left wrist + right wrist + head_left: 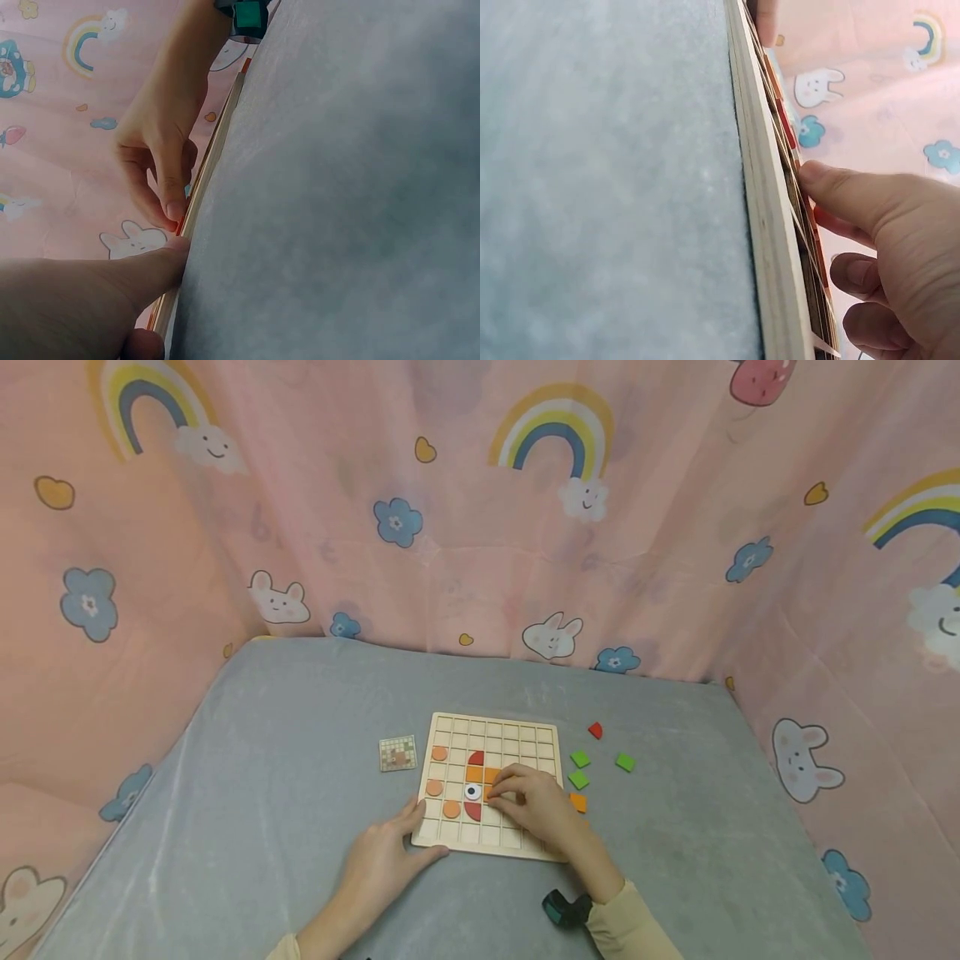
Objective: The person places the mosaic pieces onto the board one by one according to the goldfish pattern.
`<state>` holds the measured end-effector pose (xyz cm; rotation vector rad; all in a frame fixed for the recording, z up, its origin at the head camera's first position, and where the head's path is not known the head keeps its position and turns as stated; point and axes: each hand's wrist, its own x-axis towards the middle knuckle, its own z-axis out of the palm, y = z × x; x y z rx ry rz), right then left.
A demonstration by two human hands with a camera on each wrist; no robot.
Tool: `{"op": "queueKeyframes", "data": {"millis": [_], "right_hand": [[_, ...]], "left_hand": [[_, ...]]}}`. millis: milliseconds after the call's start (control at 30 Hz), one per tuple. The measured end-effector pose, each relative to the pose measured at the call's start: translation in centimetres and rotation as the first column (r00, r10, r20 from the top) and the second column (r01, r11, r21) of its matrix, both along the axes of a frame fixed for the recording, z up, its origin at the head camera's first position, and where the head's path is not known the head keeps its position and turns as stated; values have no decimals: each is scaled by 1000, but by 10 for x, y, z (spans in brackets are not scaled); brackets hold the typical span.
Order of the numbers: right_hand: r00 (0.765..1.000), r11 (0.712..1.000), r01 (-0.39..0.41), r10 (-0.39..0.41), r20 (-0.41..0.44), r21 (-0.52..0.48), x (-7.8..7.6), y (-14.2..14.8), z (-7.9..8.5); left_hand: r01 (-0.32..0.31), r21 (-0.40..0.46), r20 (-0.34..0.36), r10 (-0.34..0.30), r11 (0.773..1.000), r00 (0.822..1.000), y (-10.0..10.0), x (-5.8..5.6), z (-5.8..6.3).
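Note:
A wooden grid board (528, 733) lies on the grey cloth. My left hand (378, 860) holds its near left corner, thumb along the front edge and fingers at the left side. In the left wrist view that thumb (154, 274) presses the board's edge. Over the board's middle, my right hand (536, 802) pinches an orange tile (487, 792) with thumb and fingertips, low at the grid and partly hidden. Just left of it sit a white eye disc (472, 792), a red piece (476, 758) above and another red piece (472, 812) below. Orange discs (439, 752) occupy the left columns.
A small pattern card (397, 753) lies left of the board. To the right are several green tiles (625, 762), a red wedge (596, 730) and a loose orange tile (578, 802). A pink printed curtain (480, 577) surrounds the table.

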<state>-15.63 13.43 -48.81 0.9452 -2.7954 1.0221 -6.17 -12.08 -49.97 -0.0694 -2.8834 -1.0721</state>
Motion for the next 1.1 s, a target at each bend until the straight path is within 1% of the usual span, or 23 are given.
{"op": "queueKeyframes", "data": {"millis": [200,367,533,633,733,867,967,1100], "right_hand": [[1000,1000,0,0,2,-7,1,1,0],[1000,1000,3,-4,-23,-21,1,0,1],[999,998,-2,-1,-45,-68,1,2,4],[998,997,8,-13,-65,-79,0,7,9],[996,995,31,-38,-74,-98,-1,17,15],[994,990,74,-83,-76,-124,1,38,24],[989,985,122,-132,-71,-123,6,57,28],[978,977,177,-188,-86,-117,14,81,29]], "left_hand": [[3,3,-3,-3,1000,1000,0,0,0],[6,9,-4,-5,1000,1000,0,1,1],[8,10,-5,-8,1000,1000,0,1,1],[6,10,-9,-6,1000,1000,0,1,1],[5,12,-11,-4,1000,1000,1,1,1],[0,16,-10,0,1000,1000,1,1,1],[-1,13,-11,1,1000,1000,1,1,1],[-4,16,-13,4,1000,1000,0,0,1]]}}
